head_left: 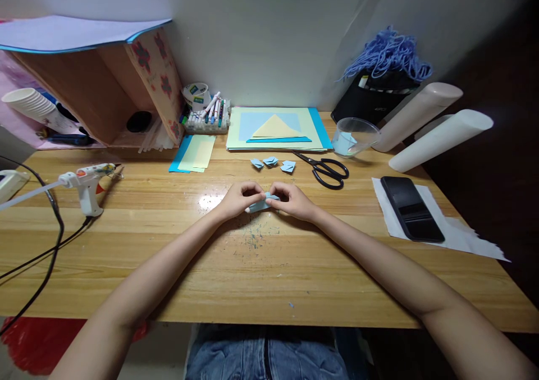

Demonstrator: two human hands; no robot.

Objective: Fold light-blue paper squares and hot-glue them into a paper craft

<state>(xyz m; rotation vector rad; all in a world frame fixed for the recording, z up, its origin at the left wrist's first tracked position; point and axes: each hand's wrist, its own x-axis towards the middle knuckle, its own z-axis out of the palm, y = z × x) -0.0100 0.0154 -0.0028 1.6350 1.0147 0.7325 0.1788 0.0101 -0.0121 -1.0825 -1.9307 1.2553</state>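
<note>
Where the light-brown wooden surface (290,282) reaches the left side, a white glue gun (88,192) with orange parts stands with a pale stick in its rear, near a looping black cable (54,228). Behind it sits an open-fronted pinkish box (158,77) with red flower shapes on its side wall, a stack of white cups (31,108) at its left. Just right of the box, a white roll of tape (196,95) and a clear container of white-barrelled markers (214,113) stand behind overlapping pale-yellow and bright-blue paper pieces (193,152). Near the middle, the left hand (234,201) pinches one end of a small, light-blue, folded paper piece (257,205) between thumb and fingers, and the right hand (295,202) pinches its other end in the same way, the fingertips close together just over the wood. Beyond them lie three small, light-blue, folded paper shapes (270,160), in front of a stack of pale-yellow and blue sheets (236,138). To their right are black-handled scissors (330,173), a clear plastic cup (357,130) with light-blue paper inside, a black pouch (364,102) under tangled blue cords (389,54), two pale cylinders (440,141), and a black phone (412,209) resting on white tissue (458,239).
</note>
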